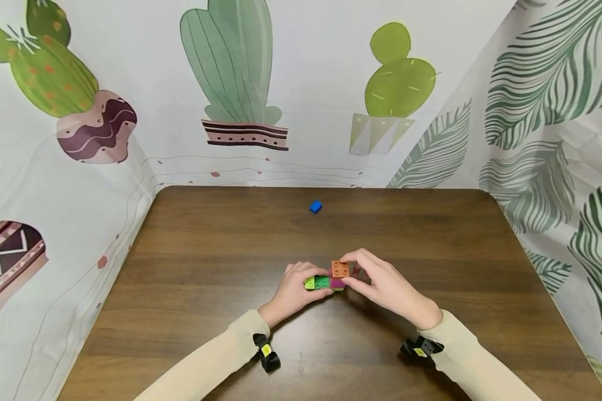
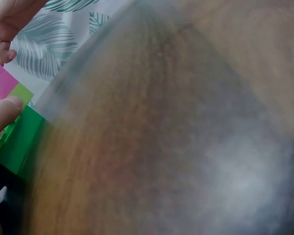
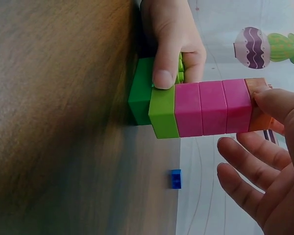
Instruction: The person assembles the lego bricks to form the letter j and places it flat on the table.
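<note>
A tower of toy building bricks stands at the middle of the table, between the two hands. In the right wrist view its dark green brick (image 3: 140, 93) is at the bottom, then a light green brick (image 3: 164, 116), three pink bricks (image 3: 213, 108), and an orange brick (image 3: 258, 110) at the top end, touching the pink. My left hand (image 1: 295, 288) grips the low green bricks, its thumb on the side near the light green one. My right hand (image 1: 383, 280) pinches the orange brick between thumb and forefinger, the other fingers spread apart.
A small blue brick (image 1: 315, 206) lies near the far edge of the brown wooden table (image 1: 221, 239). Cloth printed with cacti and leaves (image 1: 326, 72) rises behind the table and along its sides. Each wrist wears a black camera band.
</note>
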The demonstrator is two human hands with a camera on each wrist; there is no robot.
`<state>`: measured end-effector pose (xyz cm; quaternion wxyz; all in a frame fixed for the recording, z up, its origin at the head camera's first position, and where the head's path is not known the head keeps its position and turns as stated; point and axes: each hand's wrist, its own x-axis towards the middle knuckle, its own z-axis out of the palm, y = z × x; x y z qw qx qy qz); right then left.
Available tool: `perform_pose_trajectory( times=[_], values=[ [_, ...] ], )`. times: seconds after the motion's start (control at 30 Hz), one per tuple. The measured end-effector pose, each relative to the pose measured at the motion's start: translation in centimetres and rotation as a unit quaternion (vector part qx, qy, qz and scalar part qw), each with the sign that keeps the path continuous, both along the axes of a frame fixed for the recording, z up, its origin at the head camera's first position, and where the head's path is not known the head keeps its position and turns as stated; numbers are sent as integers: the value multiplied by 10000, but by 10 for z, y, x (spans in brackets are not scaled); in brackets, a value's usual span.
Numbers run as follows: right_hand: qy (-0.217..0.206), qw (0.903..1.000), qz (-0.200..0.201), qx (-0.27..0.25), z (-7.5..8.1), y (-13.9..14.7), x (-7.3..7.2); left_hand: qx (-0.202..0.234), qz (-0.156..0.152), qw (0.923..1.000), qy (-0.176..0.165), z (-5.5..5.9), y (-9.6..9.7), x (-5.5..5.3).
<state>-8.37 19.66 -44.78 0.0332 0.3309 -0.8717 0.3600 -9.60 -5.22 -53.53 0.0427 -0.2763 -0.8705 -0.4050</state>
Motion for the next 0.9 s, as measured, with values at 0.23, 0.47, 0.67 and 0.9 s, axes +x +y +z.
perform_pose_trajectory(
  times=[0.23, 0.47, 0.67, 0.9],
  values=[
    [90, 10000, -10, -5, 0, -1, 0, 67, -290, 9987, -422, 7, -7, -3],
    [56, 10000, -37, 14, 0, -2, 0, 401, -505, 9943, -850, 6, -23, -3],
    [11, 10000, -46, 57, 1, -1, 0, 596, -498, 9942, -747, 5, -26, 1],
    [84, 10000, -26, 16, 0, -1, 0, 746, -489, 9940, -639, 5, -25, 1]
  ],
)
